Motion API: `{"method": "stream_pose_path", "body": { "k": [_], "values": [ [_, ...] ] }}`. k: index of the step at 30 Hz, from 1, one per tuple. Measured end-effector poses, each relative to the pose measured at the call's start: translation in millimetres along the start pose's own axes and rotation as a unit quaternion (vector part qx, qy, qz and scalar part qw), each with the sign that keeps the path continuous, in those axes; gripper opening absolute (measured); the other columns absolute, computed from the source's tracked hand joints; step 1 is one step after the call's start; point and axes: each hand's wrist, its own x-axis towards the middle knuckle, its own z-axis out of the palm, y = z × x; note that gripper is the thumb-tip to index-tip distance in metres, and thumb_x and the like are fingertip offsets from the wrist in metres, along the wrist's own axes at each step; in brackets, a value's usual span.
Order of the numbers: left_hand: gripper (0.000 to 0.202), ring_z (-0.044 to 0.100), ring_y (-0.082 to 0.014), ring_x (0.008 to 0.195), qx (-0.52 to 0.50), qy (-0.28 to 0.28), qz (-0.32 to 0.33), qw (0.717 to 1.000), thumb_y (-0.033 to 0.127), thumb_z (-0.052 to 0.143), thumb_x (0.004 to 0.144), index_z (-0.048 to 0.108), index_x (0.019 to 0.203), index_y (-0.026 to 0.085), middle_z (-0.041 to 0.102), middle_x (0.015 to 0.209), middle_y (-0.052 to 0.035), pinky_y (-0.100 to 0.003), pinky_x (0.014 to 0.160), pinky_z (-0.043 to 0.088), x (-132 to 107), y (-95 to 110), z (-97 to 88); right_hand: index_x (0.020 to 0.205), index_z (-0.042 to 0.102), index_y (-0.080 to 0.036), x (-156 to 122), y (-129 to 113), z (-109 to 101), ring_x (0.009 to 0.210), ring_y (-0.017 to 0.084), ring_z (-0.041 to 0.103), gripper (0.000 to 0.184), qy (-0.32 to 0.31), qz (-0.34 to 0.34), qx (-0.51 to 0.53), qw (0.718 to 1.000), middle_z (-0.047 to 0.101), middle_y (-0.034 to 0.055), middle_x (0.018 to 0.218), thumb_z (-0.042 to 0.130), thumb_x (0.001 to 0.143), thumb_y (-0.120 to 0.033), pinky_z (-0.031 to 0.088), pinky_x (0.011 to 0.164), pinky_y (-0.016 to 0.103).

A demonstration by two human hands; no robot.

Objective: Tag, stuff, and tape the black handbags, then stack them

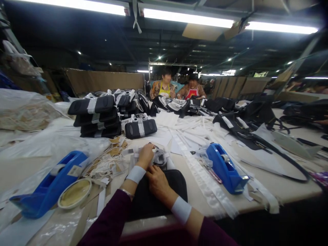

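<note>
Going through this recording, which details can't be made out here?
Head view:
Left hand: what its fingertips grip is hidden by the hand itself.
Right hand: fingertip contact is hidden by its curled fingers.
Label on the nearer-left blue tape dispenser: print too small.
Purple item: cut off by right edge.

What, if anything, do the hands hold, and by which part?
I cannot tell: left hand is beside the grey bundle, right hand at the far edge of the black case.

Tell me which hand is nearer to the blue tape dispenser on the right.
Right. The right hand is left of that blue tape dispenser, over the black case; the left hand is farther left, beside the gray coil.
</note>
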Motion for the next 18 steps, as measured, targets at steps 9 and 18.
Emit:
{"method": "stream_pose_path", "body": {
  "k": [9,18],
  "values": [
    [0.024,0.062,-0.0264,0.099,0.219,-0.092,0.08,0.968,0.011,0.044,0.09,0.068,0.09,0.011,0.07,0.095,-0.0157,-0.04,0.091,0.043,-10.5,-6.6,20.9,0.08,0.065,-0.02,26.8,23.2,-25.3,0.084,0.018,0.058,0.019,0.128,0.096,0.196,0.967,0.065,0.005,0.082,0.05,0.091,-0.02,0.046,0.08,0.029],
    [0.028,0.06,-0.0267,0.093,0.279,-0.073,0.105,0.952,0.007,0.039,0.091,0.064,0.103,0.01,0.069,0.097,-0.0149,-0.041,0.084,0.042,-9.8,-4.4,22.3,0.083,0.064,-0.014,191.4,104.7,-45.3,0.077,0.024,0.064,0.033,-0.31,0.313,0.245,0.864,0.065,0.0079,0.07,0.048,0.094,-0.04,0.051,0.071,0.036]
  ]
}}
